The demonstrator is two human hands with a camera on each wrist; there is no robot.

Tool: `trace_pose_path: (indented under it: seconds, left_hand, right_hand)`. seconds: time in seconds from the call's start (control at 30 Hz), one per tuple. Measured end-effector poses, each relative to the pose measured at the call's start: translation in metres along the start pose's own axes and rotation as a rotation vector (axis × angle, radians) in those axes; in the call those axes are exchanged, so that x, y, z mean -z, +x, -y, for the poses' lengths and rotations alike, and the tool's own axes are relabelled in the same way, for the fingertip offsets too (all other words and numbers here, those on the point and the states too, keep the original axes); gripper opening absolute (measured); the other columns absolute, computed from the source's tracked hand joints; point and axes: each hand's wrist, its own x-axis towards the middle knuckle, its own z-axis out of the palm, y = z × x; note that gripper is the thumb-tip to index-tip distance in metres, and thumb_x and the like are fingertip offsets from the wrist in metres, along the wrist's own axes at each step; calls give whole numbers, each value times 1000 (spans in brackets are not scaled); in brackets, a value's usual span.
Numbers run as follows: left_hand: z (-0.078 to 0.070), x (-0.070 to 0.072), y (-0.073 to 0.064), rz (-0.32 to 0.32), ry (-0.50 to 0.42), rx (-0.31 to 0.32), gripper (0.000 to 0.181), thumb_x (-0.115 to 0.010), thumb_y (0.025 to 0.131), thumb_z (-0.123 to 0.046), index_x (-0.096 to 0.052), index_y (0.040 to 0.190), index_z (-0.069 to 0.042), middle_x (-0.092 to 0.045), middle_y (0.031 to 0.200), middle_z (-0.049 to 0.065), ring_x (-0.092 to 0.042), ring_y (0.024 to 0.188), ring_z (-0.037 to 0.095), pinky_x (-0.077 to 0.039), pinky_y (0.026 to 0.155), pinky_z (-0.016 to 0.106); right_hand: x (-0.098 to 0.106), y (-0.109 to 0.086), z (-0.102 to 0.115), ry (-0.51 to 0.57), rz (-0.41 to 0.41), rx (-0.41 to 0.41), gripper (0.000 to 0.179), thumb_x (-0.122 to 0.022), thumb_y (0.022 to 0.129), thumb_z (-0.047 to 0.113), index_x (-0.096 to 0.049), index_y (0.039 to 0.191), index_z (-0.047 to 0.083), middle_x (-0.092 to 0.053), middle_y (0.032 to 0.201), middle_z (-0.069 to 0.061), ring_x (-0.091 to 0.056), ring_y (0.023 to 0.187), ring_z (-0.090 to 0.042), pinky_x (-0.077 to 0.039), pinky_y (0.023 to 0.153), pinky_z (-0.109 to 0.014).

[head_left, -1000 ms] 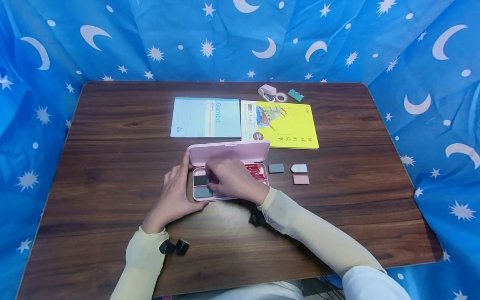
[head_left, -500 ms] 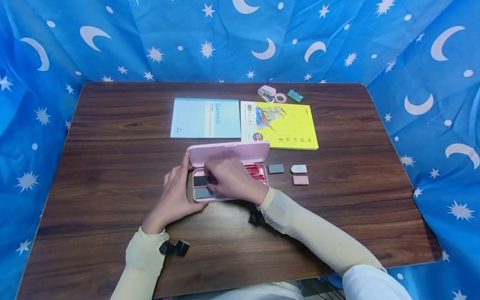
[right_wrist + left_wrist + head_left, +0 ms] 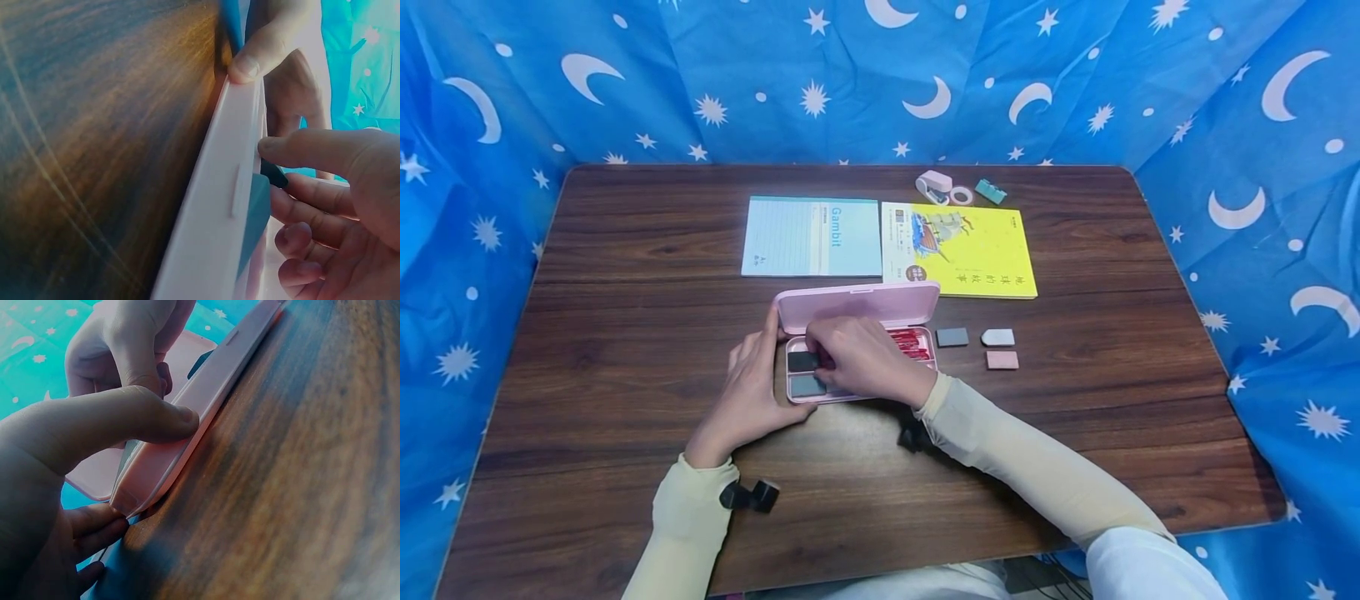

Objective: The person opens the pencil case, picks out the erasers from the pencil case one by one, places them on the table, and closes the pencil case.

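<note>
Between the side edges of the bench [image 3: 595, 350], the left hand [image 3: 747, 402] grips a pink case [image 3: 861, 304]; the right hand [image 3: 868, 358] seems to pinch a dark block [image 3: 801, 362] inside.

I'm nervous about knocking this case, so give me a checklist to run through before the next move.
Lid of pink rectangular plastic case raised: ok, it stands open.
Case steadied: ok, left hand holds its left end.
Grip of right hand on black rectangular block: cannot tell, contact partly hidden.
Black block lying flat: cannot tell, right hand covers its right end.
Lid's path free: not ok, right hand reaches over the compartments.
All blocks inside: not ok, a grey rectangular block, white tapered block and pink rectangular block lie right of the case.
</note>
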Motion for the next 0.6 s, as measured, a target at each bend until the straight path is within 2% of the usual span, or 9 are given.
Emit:
trace_pose_path:
  seconds: [0.2, 0.33, 0.47, 0.6]
  left_hand:
    - [-1, -2, 0, 4, 1, 16, 148, -95, 59, -34, 9, 163, -22, -49, 137, 12, -39, 128, 32, -21, 110, 56]
    - [-1, -2, -1, 4, -1, 19, 148, -96, 58, -34, 9, 163, -22, -49, 138, 13, -39, 127, 31, -22, 109, 56]
    - [-2, -1, 0, 8, -8, 24, 149, -97, 58, -34, 9, 163, -23, -49, 140, 13, -38, 128, 30, -21, 109, 57]
    - [-4, 2, 2, 20, -3, 33, 150, -97, 58, -35, 10, 162, -25, -48, 142, 13, -37, 129, 31, -20, 110, 59]
  right_hand:
    - [2, 0, -1, 19, -3, -5, 24, -82, 78, 20, -62, 91, 16, -56, 77, 10, -52, 67, -9, -42, 57, -24]
    - [14, -7, -1, 58, -18, -31, 24, -81, 78, 21, -63, 92, 16, -57, 78, 9, -52, 68, -9, -41, 57, -24]
    - [36, -27, -11, 56, -64, -45, 25, -82, 77, 21, -64, 94, 15, -61, 81, 6, -53, 69, -10, -42, 57, -25]
    - [59, -61, -30, 55, -85, -97, 26, -82, 77, 20, -65, 95, 14, -64, 81, 3, -54, 69, -11, -44, 59, -27]
